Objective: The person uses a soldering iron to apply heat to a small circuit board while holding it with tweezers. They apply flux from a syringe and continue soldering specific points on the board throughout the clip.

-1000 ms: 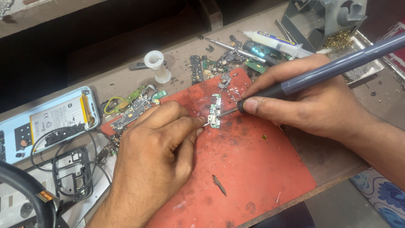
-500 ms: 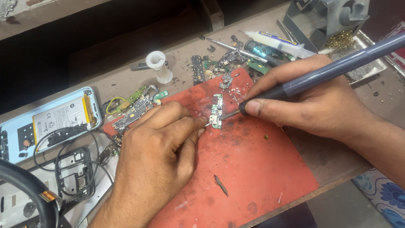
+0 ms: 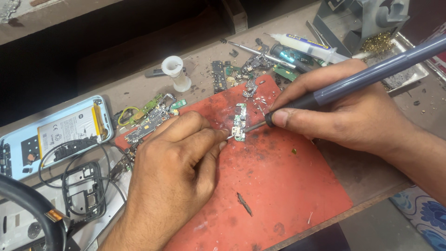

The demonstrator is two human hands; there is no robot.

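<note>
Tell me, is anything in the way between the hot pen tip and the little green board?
Nothing visible. The soldering iron in the right hand has its tip on the small green board, with the left hand fingers pressed beside it.

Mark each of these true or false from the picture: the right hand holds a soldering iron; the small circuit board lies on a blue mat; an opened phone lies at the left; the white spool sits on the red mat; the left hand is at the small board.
1. The right hand holds a soldering iron. True.
2. The small circuit board lies on a blue mat. False: it lies on a red mat.
3. An opened phone lies at the left. True.
4. The white spool sits on the red mat. False: it stands on the bench beyond it.
5. The left hand is at the small circuit board. True.
</note>
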